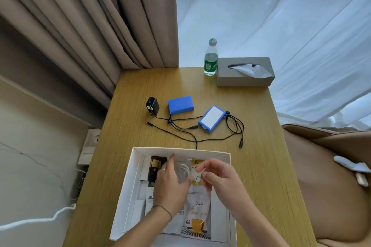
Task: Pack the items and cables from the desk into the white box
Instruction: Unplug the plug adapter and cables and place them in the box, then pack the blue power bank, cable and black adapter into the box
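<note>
The white box (128, 182) lies open at the desk's near edge, holding a dark bottle (155, 166), white packets and a printed sachet (197, 218). Both hands are over it. My left hand (170, 184) and my right hand (218, 176) hold a clear bag with a coiled white cable (183, 170) between them, inside the box. Farther back on the desk lie a black charger (152, 105), two blue battery packs (180, 104) (211, 118) and tangled black cables (234, 126).
A green-labelled water bottle (211, 58) and a grey tissue box (245, 74) stand at the desk's far edge. Beige curtains hang at the back left. A brown chair (331, 176) sits to the right. A wall socket and white cord are on the left.
</note>
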Action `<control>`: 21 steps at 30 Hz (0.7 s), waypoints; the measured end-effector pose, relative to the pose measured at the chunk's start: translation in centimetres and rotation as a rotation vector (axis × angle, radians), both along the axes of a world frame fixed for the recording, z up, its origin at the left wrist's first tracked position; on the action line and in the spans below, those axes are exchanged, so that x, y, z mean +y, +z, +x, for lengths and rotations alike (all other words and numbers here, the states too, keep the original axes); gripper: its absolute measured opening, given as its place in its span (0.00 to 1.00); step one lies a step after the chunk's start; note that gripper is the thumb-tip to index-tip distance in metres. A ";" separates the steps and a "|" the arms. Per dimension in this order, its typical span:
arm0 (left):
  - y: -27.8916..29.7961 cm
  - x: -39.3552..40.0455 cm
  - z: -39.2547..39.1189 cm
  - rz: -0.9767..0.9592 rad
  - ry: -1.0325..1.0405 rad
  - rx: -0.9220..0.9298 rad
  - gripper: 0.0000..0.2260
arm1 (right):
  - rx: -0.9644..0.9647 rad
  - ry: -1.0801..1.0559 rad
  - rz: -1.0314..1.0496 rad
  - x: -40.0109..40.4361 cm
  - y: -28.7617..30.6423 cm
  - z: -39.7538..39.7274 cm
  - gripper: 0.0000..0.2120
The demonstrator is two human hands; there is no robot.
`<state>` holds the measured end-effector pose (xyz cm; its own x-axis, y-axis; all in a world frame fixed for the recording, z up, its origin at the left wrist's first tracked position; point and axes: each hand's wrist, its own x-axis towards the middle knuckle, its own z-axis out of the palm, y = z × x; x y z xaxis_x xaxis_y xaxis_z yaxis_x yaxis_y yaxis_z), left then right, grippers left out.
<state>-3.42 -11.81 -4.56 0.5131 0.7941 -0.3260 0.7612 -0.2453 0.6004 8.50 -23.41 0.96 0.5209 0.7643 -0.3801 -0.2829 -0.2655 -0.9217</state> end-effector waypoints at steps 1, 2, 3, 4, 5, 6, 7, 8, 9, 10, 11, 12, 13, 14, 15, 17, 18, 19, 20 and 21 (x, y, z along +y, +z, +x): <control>0.7 0.0 -0.2 0.040 -0.027 -0.011 0.35 | -0.007 -0.001 0.000 0.2 0.0 0.3 0.12; 1.4 0.1 -0.4 0.092 -0.060 -0.024 0.32 | -0.013 -0.006 0.001 0.4 0.0 0.8 0.12; 2.1 0.1 -0.5 0.142 -0.091 -0.044 0.28 | -0.021 -0.014 0.002 0.6 0.0 1.3 0.12; 2.8 0.2 -0.4 0.183 -0.119 -0.074 0.24 | -0.034 -0.023 0.004 0.8 0.0 1.9 0.11; 3.5 0.4 -0.1 0.210 -0.147 -0.111 0.20 | -0.053 -0.037 0.003 0.9 0.0 2.6 0.12; 4.1 0.6 0.2 0.224 -0.172 -0.151 0.17 | -0.078 -0.058 -0.005 1.1 -0.1 3.3 0.12; 4.6 0.8 0.8 0.230 -0.192 -0.190 0.15 | -0.108 -0.083 -0.021 1.3 -0.2 4.1 0.12; 5.1 1.1 1.5 0.233 -0.210 -0.228 0.15 | -0.138 -0.109 -0.037 1.6 -0.3 4.9 0.12; 5.4 1.4 2.4 0.233 -0.224 -0.261 0.16 | -0.167 -0.132 -0.051 1.8 -0.3 5.7 0.11; 5.8 1.8 3.4 0.232 -0.233 -0.287 0.17 | -0.199 -0.152 -0.061 2.0 -0.3 6.4 0.12; 6.0 2.1 4.5 0.231 -0.241 -0.305 0.17 | -0.234 -0.173 -0.069 2.2 -0.3 7.1 0.12; 6.1 2.5 5.6 0.232 -0.251 -0.313 0.18 | -0.263 -0.197 -0.070 2.3 -0.3 7.8 0.13; 6.1 2.9 6.8 0.235 -0.267 -0.310 0.18 | -0.284 -0.224 -0.066 2.4 -0.3 8.5 0.14; 6.0 3.2 7.9 0.235 -0.288 -0.296 0.18 | -0.298 -0.251 -0.063 2.5 -0.4 9.2 0.14; 5.7 3.6 9.1 0.229 -0.310 -0.271 0.18 | -0.312 -0.275 -0.067 2.6 -0.5 10.0 0.14; 5.0 4.3 11.5 0.217 -0.348 -0.194 0.18 | -0.335 -0.301 -0.098 2.7 -1.2 11.4 0.12; 4.5 4.7 12.8 0.213 -0.362 -0.147 0.18 | -0.338 -0.309 -0.119 2.7 -1.7 12.1 0.11; 4.0 5.0 13.9 0.211 -0.372 -0.097 0.18 | -0.332 -0.321 -0.140 2.7 -2.3 12.6 0.11; 3.5 5.4 15.0 0.210 -0.379 -0.046 0.18 | -0.317 -0.339 -0.161 2.7 -2.9 13.0 0.11; 2.9 5.6 16.1 0.210 -0.384 0.005 0.19 | -0.295 -0.360 -0.182 2.7 -3.5 13.4 0.11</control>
<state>12.65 -6.20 -1.68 0.7828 0.5954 -0.1808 0.5937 -0.6277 0.5036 21.87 -20.74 -2.55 0.8449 0.4509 -0.2877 -0.1207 -0.3632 -0.9238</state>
